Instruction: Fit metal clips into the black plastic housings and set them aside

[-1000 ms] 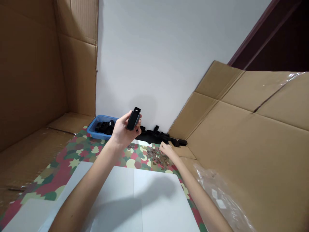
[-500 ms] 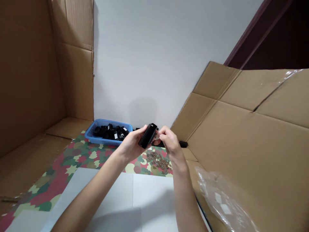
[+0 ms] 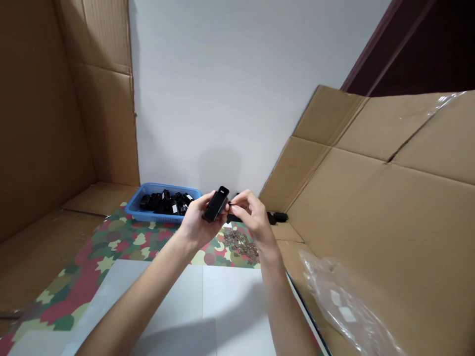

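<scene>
My left hand [image 3: 197,220] is closed round a black rectangular plastic case [image 3: 216,203], held tilted above the table with a small light slot near its upper end. Close to the case's right side, my right hand [image 3: 251,213] pinches thumb against forefinger. A tiny dark piece shows at those fingertips, too small to name. Below the hands a pile of small brownish metal pieces [image 3: 241,244] lies on the camouflage-patterned cloth [image 3: 111,244].
A blue basket [image 3: 163,217] of black plastic parts stands back left. More black parts [image 3: 277,217] lie behind my right hand. Cardboard walls [image 3: 389,222] rise on both sides, and a clear plastic bag [image 3: 345,306] lies at the right. White sheets [image 3: 178,306] cover the front.
The black case has turned in my left hand, so its narrow slotted side shows more. My right fingertips have drawn slightly away from it, and the whole view has shifted a little.
</scene>
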`<state>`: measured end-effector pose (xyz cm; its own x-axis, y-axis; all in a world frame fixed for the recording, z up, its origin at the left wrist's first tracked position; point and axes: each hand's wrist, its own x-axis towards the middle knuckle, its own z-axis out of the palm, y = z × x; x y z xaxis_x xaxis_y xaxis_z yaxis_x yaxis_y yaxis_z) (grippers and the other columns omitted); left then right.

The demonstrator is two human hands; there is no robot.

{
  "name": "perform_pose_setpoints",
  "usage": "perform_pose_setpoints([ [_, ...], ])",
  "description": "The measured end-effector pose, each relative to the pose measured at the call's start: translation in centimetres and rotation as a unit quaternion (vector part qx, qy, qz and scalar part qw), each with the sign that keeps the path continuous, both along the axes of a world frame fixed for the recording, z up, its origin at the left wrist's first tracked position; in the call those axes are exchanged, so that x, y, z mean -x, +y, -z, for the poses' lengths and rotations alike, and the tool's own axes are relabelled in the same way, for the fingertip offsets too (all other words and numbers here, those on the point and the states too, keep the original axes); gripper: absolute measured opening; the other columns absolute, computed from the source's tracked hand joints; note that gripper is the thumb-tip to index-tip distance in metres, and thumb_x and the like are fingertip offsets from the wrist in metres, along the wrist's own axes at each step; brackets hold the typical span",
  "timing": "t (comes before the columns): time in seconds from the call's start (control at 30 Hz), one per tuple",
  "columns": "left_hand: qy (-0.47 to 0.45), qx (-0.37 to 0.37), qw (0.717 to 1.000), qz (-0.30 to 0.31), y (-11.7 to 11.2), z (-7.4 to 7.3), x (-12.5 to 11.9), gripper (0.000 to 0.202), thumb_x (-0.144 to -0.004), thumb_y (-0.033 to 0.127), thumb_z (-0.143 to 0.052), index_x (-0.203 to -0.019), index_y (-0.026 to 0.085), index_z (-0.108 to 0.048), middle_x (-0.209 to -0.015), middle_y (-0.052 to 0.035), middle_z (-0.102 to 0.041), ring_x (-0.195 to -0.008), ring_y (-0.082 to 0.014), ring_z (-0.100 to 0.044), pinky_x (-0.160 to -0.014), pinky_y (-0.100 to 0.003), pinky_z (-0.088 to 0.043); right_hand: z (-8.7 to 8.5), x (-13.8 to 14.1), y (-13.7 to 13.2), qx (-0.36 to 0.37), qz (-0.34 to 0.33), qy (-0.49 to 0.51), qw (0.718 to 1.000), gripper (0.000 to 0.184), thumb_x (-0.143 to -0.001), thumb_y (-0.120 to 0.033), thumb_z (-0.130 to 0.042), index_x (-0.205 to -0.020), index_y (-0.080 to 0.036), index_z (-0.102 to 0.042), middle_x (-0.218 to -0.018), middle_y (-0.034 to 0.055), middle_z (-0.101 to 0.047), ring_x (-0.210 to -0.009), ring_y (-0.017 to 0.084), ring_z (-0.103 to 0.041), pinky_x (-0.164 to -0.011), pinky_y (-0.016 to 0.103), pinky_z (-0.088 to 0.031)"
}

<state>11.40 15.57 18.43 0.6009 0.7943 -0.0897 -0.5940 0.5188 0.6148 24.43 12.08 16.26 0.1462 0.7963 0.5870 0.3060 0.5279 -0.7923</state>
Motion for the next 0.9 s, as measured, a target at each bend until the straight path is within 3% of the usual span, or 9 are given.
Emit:
perform_pose_setpoints([
  [0.2,0.014,-0.047,0.999,-0.013,-0.4,0.2,-0.3,0.028,-0.085,0.021,-0.053,-0.061,0.01,-0.064,-0.056,-0.0037,-0.06,-0.047,-0.0092,-0.054,-0.044,-0.02,-0.039,-0.2,0.1,-1.3,-0.109,0.188,0.002,0.976,0.013,-0.08,-0.03,-0.053,-0.07,-0.022,-0.053,-0.06,-0.0043,-0.055,-0.059,0.013,-0.055,-0.059,0.027,-0.042],
  [0.5,0.064,0.026,0.997,0.041,-1.5,0.1,-0.7,0.027,-0.087,0.019,-0.053,-0.065,0.01,-0.065,-0.061,-0.0039,-0.062,-0.05,-0.0092,-0.059,-0.045,-0.018,-0.042,-0.7,-0.2,-2.1,-0.119,0.254,-0.059,0.958,0.016,-0.084,-0.033,-0.047,-0.073,-0.022,-0.051,-0.061,-0.0034,-0.057,-0.057,0.014,-0.057,-0.056,0.026,-0.041],
  [0.6,0.069,0.027,0.997,0.033,-1.2,0.3,-0.8,0.026,-0.087,0.018,-0.052,-0.065,0.009,-0.065,-0.061,-0.0044,-0.062,-0.05,-0.009,-0.058,-0.044,-0.017,-0.042,-0.6,-1.4,-1.6,-0.102,0.285,-0.099,0.948,0.021,-0.084,-0.038,-0.045,-0.071,-0.022,-0.048,-0.06,-0.003,-0.057,-0.056,0.015,-0.056,-0.056,0.026,-0.04],
  [0.7,0.069,0.03,0.997,0.01,-0.3,0.6,-0.8,0.025,-0.087,0.018,-0.053,-0.066,0.01,-0.063,-0.061,-0.004,-0.062,-0.05,-0.0091,-0.058,-0.043,-0.017,-0.042,0.3,-3.4,0.1,-0.03,0.313,-0.17,0.934,0.026,-0.085,-0.041,-0.037,-0.068,-0.023,-0.044,-0.059,-0.0022,-0.055,-0.056,0.015,-0.054,-0.057,0.027,-0.039],
  [0.8,0.068,0.039,0.997,-0.005,0.6,0.8,-0.7,0.022,-0.086,0.018,-0.053,-0.068,0.011,-0.063,-0.062,-0.0034,-0.062,-0.05,-0.0084,-0.058,-0.042,-0.016,-0.042,1.7,-5.5,2.2,0.034,0.318,-0.24,0.917,0.024,-0.08,-0.038,-0.039,-0.061,-0.023,-0.041,-0.056,-0.0014,-0.051,-0.057,0.017,-0.049,-0.057,0.028,-0.035],
  [0.9,0.066,0.038,0.997,-0.01,0.9,0.8,-0.5,0.021,-0.086,0.018,-0.053,-0.069,0.011,-0.063,-0.061,-0.0033,-0.061,-0.046,-0.0077,-0.055,-0.041,-0.016,-0.042,2.7,-6.7,3.3,0.046,0.312,-0.273,0.909,0.02,-0.076,-0.032,-0.044,-0.058,-0.023,-0.043,-0.059,0.0003,-0.051,-0.063,0.019,-0.047,-0.06,0.029,-0.034],
])
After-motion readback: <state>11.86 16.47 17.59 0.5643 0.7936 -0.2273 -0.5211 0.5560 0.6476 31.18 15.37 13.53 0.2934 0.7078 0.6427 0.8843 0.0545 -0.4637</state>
